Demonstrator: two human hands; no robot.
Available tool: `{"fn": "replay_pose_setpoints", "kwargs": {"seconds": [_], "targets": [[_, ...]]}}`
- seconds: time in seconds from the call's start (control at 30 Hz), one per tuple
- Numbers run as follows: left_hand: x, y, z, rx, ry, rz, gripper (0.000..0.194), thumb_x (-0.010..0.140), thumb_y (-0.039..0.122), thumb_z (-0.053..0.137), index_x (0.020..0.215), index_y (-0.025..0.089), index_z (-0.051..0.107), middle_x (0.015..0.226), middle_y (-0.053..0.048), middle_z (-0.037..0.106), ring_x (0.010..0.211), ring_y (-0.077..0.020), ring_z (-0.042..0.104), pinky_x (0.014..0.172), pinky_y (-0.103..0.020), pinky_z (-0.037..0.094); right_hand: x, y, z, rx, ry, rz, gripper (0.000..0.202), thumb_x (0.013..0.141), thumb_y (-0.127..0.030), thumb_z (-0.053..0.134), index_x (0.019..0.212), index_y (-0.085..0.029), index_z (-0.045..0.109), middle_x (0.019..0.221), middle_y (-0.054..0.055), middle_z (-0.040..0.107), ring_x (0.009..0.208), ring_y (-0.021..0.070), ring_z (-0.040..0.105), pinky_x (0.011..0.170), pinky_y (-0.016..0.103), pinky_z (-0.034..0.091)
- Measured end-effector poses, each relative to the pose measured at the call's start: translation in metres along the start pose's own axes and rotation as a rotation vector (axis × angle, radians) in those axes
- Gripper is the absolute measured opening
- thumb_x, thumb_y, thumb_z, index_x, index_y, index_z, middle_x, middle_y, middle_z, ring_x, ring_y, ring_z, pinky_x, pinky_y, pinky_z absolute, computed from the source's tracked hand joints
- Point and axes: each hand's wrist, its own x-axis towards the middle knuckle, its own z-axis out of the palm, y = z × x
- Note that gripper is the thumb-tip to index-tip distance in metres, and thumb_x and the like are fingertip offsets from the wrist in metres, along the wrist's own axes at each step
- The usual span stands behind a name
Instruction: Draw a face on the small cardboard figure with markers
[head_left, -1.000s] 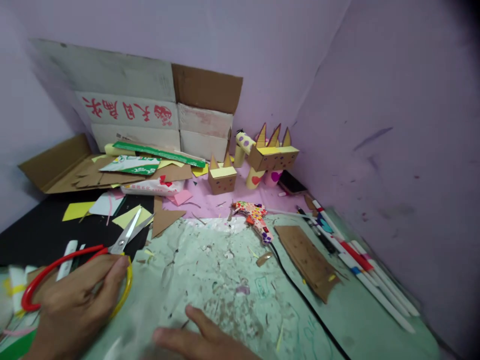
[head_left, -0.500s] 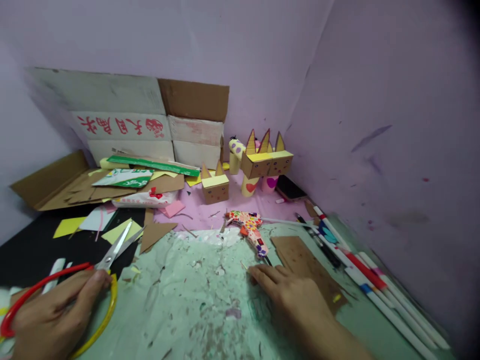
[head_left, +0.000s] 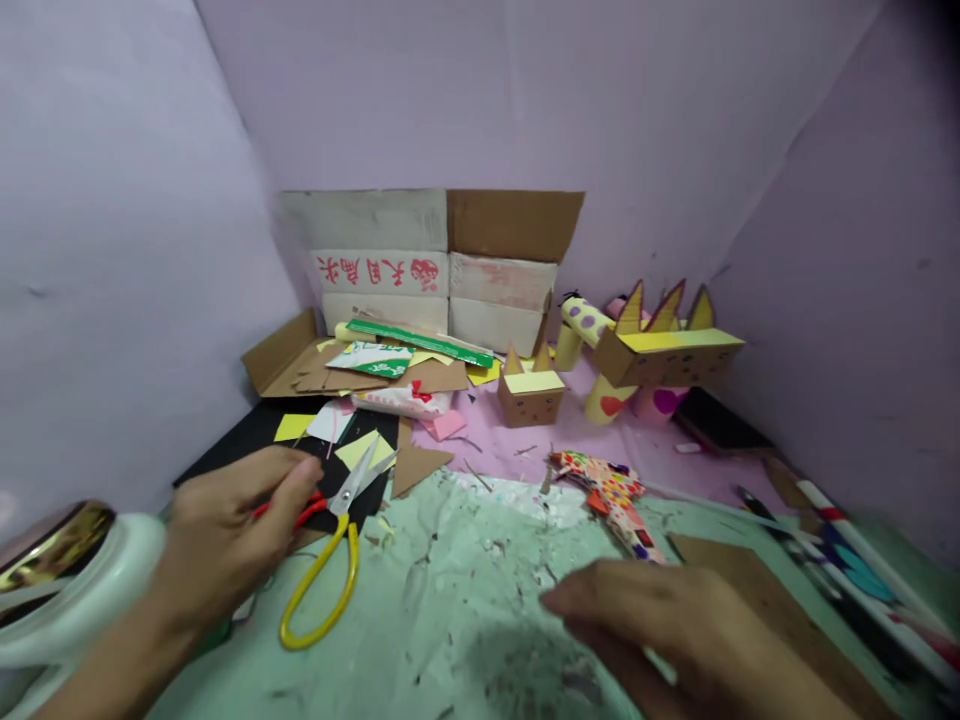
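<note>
Left grip (head_left: 226, 515) is clasping scissors (head_left: 347, 497), right grip (head_left: 686, 620) hovering empty, eared box (head_left: 531, 404) looking finished at twelve o'clock, scraps (head_left: 417, 468) lying unattached.

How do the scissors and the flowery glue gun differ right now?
The scissors have plain red and yellow handles, while the glue gun is covered in a multicoloured pattern. The scissors are in the left hand, blades parted; the glue gun lies on the table. Both show red and yellow.
</note>
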Motion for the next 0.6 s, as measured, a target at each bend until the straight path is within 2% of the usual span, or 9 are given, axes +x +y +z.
{"fn": "replay_pose_setpoints", "kwargs": {"seconds": [0.1,0.17,0.27,0.37,0.5,0.6], "targets": [[0.017,0.003,0.011,0.155,-0.222,-0.136,0.027,0.085,0.037,0.046,0.076,0.02,0.065,0.077,0.001,0.068,0.068,-0.0143,0.061,0.06,-0.024,0.043,0.026,0.026,-0.009,-0.082,0.109,0.046,0.023,0.086,-0.013,0.052,0.091,-0.024,0.072,0.079,0.002,0.075,0.062,0.0143,0.07,0.053,0.02,0.053],[0.03,0.003,0.022,0.274,-0.301,-0.168,0.023,0.085,0.034,0.045,0.083,0.021,0.064,0.09,-0.002,0.067,0.08,-0.0189,0.062,0.064,-0.028,0.043,0.046,0.039,-0.009,-0.041,0.137,0.159,0.02,0.084,-0.019,0.055,0.086,-0.024,0.074,0.078,0.002,0.075,0.062,0.0167,0.069,0.052,0.023,0.052],[0.051,0.0,0.037,0.366,-0.322,-0.176,0.02,0.085,0.028,0.049,0.094,0.019,0.064,0.103,-0.008,0.064,0.098,-0.026,0.059,0.074,-0.034,0.045,0.08,0.055,-0.001,0.265,0.182,0.511,0.014,0.075,-0.016,0.062,0.077,-0.022,0.075,0.077,0.003,0.075,0.069,0.0194,0.068,0.059,0.027,0.052],[0.065,-0.003,0.051,0.351,-0.344,-0.149,0.019,0.084,0.024,0.053,0.098,0.016,0.063,0.103,-0.011,0.062,0.1,-0.027,0.058,0.081,-0.037,0.046,0.114,0.067,0.018,0.716,0.272,0.896,0.019,0.067,-0.004,0.063,0.076,-0.017,0.072,0.088,0.006,0.073,0.081,0.0192,0.067,0.067,0.027,0.052],[0.072,-0.003,0.074,0.323,-0.358,-0.109,0.019,0.082,0.018,0.054,0.098,0.017,0.063,0.101,-0.01,0.062,0.101,-0.0246,0.058,0.087,-0.035,0.045,0.145,0.082,0.05,0.89,0.373,1.031,0.022,0.069,0.001,0.062,0.085,-0.014,0.065,0.094,0.008,0.067,0.08,0.0168,0.064,0.063,0.025,0.052],[0.071,-0.002,0.093,0.341,-0.342,-0.116,0.035,0.077,0.014,0.055,0.112,0.015,0.059,0.111,-0.013,0.059,0.109,-0.0272,0.054,0.091,-0.037,0.044,0.158,0.092,0.068,0.983,0.464,1.075,0.018,0.081,-0.001,0.058,0.094,-0.014,0.059,0.087,0.003,0.061,0.073,0.0125,0.061,0.062,0.023,0.052]]}}
